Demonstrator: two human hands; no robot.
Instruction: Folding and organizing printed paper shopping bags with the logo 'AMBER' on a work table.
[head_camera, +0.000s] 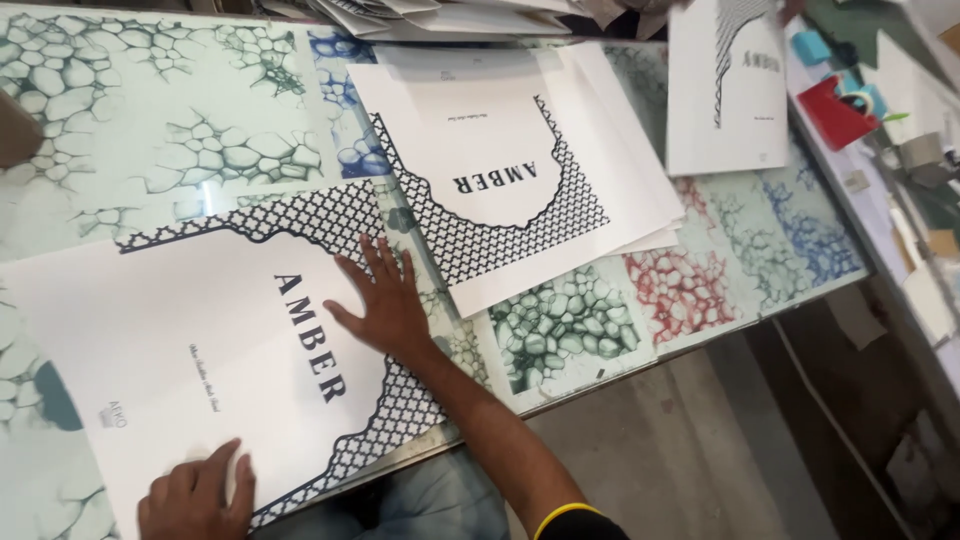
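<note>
A large white printed sheet (190, 340) with a black lattice border and dark lettering lies on the table in front of me. My right hand (385, 300) rests flat on its right part, fingers spread, over the lattice edge. My left hand (195, 495) presses on the sheet's near edge at the bottom left, fingers apart. Neither hand grips anything. A stack of similar printed sheets (510, 170) lies beyond my right hand, turned the other way.
The glass-topped table (700, 290) shows marbled cell patterns in green, blue and red beneath. Another printed sheet (725, 90) lies at the far right. A red tape dispenser (835, 110) and clutter fill a side shelf. The table edge and floor (680, 440) are at right.
</note>
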